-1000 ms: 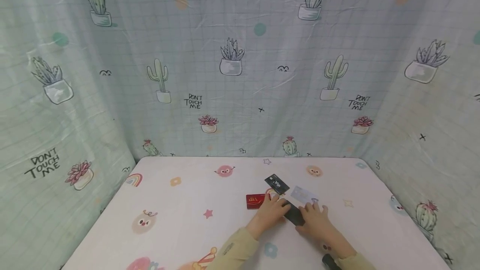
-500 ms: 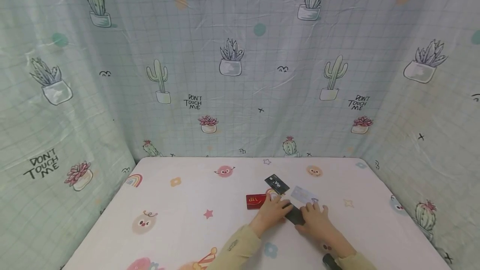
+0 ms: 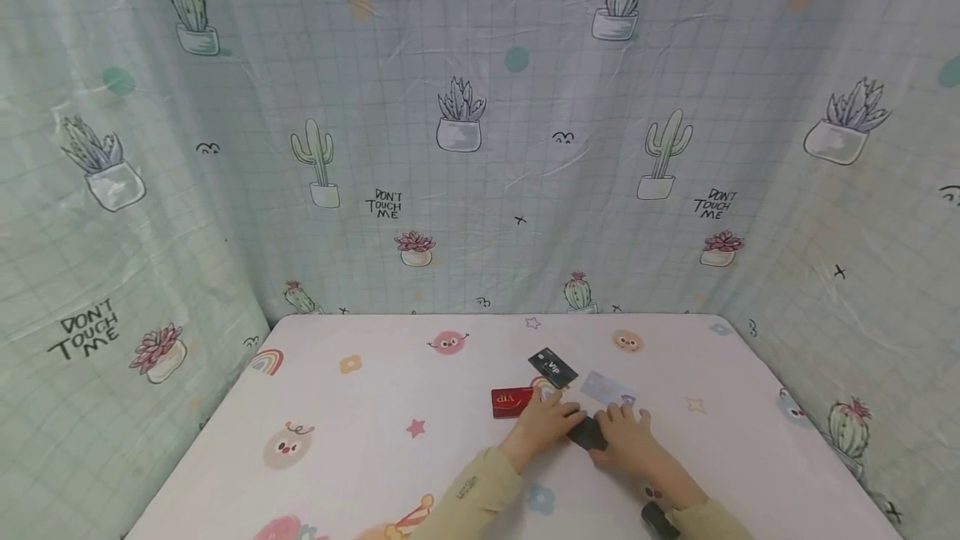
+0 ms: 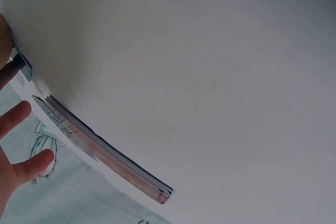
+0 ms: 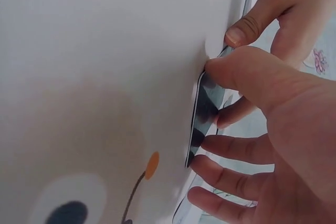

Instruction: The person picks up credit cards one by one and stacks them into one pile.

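Observation:
A glossy black card (image 3: 587,432) lies between both hands over the table, near the right of centre. My left hand (image 3: 542,427) grips its left end, with the thumb on the near edge and a finger at the far edge in the right wrist view. From the other end my right hand (image 3: 633,444) holds it, thumb (image 5: 223,72) on one long edge and fingertips against the opposite edge. Just behind the left hand is a red VIP card (image 3: 510,402), partly covered by its fingers. In the left wrist view a reddish stack of cards (image 4: 110,153) shows layered edges.
A black VIP card (image 3: 553,367) lies flat behind the hands. To its right is a pale bluish card (image 3: 606,389), close beyond the right fingertips. The white table (image 3: 360,415) has printed cartoon figures, and a cactus-print cloth (image 3: 480,182) stands behind and at both sides.
My right hand has shifted slightly left along the black card, and less of the card shows between the hands. The left hand has barely moved. The other cards stay in place.

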`<state>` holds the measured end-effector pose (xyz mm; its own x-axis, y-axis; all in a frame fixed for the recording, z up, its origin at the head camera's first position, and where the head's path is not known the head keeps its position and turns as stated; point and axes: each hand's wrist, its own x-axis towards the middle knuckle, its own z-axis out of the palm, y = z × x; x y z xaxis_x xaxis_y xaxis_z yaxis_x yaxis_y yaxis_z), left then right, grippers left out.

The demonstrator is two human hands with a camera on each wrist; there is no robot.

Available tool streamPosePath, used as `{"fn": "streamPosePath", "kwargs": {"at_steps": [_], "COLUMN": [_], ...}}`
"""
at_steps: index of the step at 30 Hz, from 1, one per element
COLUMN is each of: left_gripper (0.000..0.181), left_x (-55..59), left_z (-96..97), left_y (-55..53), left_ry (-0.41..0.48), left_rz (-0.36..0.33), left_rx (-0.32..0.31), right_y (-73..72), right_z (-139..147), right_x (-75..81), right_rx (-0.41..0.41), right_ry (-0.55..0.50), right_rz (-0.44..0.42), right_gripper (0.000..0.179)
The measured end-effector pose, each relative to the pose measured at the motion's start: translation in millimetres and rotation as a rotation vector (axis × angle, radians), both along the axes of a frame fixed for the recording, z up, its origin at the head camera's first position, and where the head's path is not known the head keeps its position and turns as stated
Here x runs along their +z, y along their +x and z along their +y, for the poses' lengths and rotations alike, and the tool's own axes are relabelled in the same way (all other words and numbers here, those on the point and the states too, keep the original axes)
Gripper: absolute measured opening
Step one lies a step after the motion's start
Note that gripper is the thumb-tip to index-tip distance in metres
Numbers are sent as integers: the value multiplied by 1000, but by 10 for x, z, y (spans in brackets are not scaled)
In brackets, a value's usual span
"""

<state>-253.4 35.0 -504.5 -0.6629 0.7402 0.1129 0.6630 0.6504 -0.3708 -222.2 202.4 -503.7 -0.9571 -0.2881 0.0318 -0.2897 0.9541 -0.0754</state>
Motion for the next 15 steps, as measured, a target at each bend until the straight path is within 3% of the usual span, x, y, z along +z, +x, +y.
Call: {"fn": "streamPosePath", "kwargs": {"at_steps": [15], "left_gripper": [49], "left_x": [-33], "left_z": [-25], "left_y": [-69], "left_ry": [7], "left_rz": [-24], "left_rx": [-60], "right_y": [6], "right_z": [-14], "right_x": [64], "right_rx": [20], "right_ry": [-46], "right_rz": [-52], "right_gripper": [54]}}
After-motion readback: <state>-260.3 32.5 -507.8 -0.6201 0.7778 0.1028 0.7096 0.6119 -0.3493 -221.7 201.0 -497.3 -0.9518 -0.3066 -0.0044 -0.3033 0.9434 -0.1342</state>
